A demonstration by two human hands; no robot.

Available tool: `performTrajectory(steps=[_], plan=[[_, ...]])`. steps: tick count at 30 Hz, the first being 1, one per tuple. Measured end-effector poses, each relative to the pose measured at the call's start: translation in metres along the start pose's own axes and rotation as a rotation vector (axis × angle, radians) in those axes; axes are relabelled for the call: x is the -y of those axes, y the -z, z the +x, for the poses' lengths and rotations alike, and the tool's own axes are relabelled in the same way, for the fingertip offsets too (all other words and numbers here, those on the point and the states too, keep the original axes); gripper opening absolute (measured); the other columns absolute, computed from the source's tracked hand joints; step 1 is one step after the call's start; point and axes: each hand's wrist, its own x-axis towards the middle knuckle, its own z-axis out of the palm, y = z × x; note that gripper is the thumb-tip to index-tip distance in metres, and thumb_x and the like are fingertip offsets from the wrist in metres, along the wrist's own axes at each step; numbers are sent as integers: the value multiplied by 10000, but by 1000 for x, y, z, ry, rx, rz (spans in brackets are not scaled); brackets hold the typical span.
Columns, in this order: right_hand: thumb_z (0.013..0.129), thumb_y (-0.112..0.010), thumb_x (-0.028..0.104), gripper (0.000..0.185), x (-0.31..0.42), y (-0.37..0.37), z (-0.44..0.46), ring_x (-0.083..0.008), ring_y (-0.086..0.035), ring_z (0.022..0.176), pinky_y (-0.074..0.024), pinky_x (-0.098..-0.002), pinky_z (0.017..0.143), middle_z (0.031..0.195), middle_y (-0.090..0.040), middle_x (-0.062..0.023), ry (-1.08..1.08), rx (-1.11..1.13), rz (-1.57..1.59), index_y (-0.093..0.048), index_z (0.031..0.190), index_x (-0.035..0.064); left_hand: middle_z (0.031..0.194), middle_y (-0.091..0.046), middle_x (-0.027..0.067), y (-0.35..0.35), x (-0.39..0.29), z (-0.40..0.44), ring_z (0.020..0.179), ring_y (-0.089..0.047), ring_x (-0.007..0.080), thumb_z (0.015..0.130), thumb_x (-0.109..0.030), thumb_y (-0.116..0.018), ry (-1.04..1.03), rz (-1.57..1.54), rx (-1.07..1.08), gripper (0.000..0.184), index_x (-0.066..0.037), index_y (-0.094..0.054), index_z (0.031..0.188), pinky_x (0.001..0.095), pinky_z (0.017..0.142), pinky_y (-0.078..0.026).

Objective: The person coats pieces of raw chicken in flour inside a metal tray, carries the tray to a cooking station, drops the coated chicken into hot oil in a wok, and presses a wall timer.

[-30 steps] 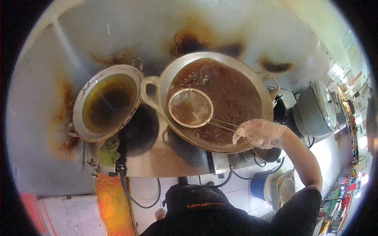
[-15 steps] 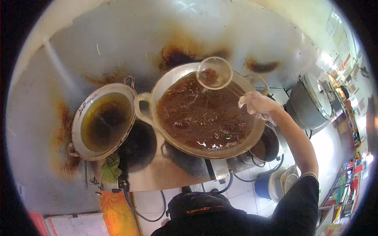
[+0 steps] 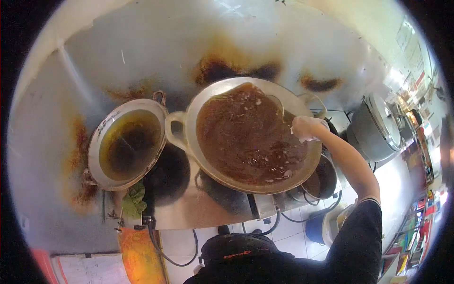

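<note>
One broad metal pan (image 3: 294, 102) of murky brown, pale-flecked liquid (image 3: 241, 137)

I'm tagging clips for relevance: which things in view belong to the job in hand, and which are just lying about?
In use:
right hand
strainer, mostly submerged
large pan
brown liquid

Apparently aside:
smaller pan
lidded pot
blue bucket
green item, unclear what
</note>
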Motion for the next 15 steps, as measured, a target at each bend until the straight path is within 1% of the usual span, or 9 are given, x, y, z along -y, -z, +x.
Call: performTrajectory(steps=[3,4,6,8,9,10,12,14,15], plan=[[837,-665,217,166,-7,-18,32,-290,-714,767,-554,-448,581,821,-730,-113,87,-86,166,-761,881,89,741,-651,82,-4,-4,-2,741,-654,300,835,-290,-619,12,-6,5,225,-108,-622,704,452,681,-514],[837,-652,202,168,-6,-20,41,-283,-710,751,-544,-457,569,799,-720,-114,185,-88,130,-752,904,85,742,-651,83,-4,-4,-3,742,-655,300,837,-291,-618,19,-8,3,226,-107,-623,706,451,682,-515],[838,-639,187,173,7,0,35,-276,-705,735,-533,-466,558,776,-711,-115,284,-92,93,-743,928,81,745,-652,84,-6,-5,-6,744,-655,299,840,-294,-615,20,-9,-1,228,-106,-626,712,451,685,-515],[842,-627,174,198,24,29,16,-277,-685,663,-525,-447,554,723,-679,-120,247,2,318,-712,992,76,749,-653,85,-7,-4,-6,746,-656,298,843,-298,-612,25,-5,1,231,-104,-628,718,450,688,-515],[842,-627,174,198,31,42,6,-277,-685,663,-525,-447,554,723,-679,-120,247,-1,317,-712,992,76,750,-654,85,-7,-5,-6,747,-656,298,845,-299,-611,26,-5,2,232,-104,-629,721,450,689,-516],[830,-641,169,177,37,54,-4,-224,-662,663,-506,-382,516,757,-659,-89,266,14,485,-683,974,75,752,-654,86,-6,-4,-6,748,-656,297,846,-301,-610,26,-4,0,233,-103,-630,724,449,691,-516],[818,-654,165,164,40,56,-6,-171,-638,664,-488,-318,478,791,-639,-58,289,27,650,-655,955,74,755,-655,87,-6,-5,-6,750,-657,296,849,-304,-607,30,-4,-2,236,-102,-632,730,449,693,-516],[903,-618,182,116,41,45,5,-99,-535,528,-416,-287,399,724,-583,13,459,-58,866,-664,961,92,758,-656,88,-5,-5,-8,752,-657,295,853,-307,-604,33,-3,-5,239,-100,-634,735,448,696,-517],[903,-618,182,116,47,55,-6,-99,-535,528,-416,-287,399,724,-583,13,466,-59,861,-664,961,92,760,-656,89,-6,-5,-8,753,-657,295,854,-309,-603,35,-4,-5,241,-100,-635,738,448,698,-517]])
